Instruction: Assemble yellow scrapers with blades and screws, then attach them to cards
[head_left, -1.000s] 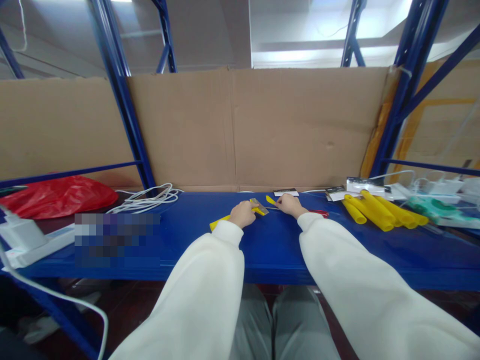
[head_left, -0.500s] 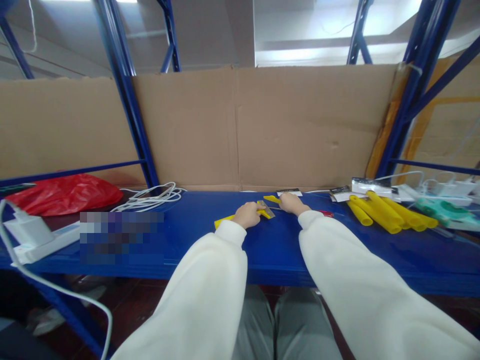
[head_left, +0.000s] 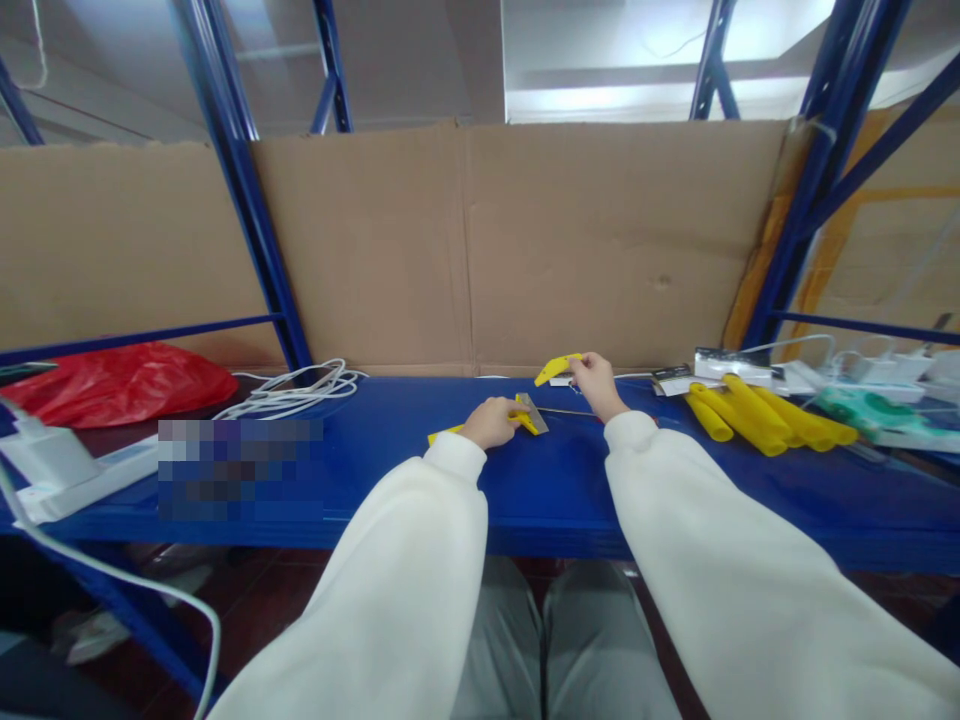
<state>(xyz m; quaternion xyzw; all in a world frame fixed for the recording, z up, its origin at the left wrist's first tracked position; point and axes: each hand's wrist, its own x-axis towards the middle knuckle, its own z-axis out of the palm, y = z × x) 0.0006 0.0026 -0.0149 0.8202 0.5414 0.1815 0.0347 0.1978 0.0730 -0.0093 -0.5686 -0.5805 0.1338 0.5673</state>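
My left hand (head_left: 491, 423) is closed around a yellow-handled scraper (head_left: 532, 414) near the middle of the blue shelf. Its metal blade shows beyond my fingers, and part of the handle sticks out behind them. Between the fingertips of my right hand (head_left: 598, 384) is a flat, angled yellow plastic piece (head_left: 556, 369), raised above the shelf and apart from the scraper. Under my right hand lies a thin metal shaft (head_left: 568, 412), with its far end hidden behind my hand and sleeve.
Several yellow tubes (head_left: 754, 418) lie to the right, beside packets (head_left: 731, 366) and a green-and-white packet (head_left: 874, 408). On the left are a coiled white cable (head_left: 319, 385), a red plastic bag (head_left: 142, 380) and a power strip (head_left: 90, 485). A cardboard panel (head_left: 375, 250) stands behind.
My right hand has lifted the yellow plastic piece up and away from the shelf. My left hand keeps hold of the scraper in about the same place. The view has shifted slightly.
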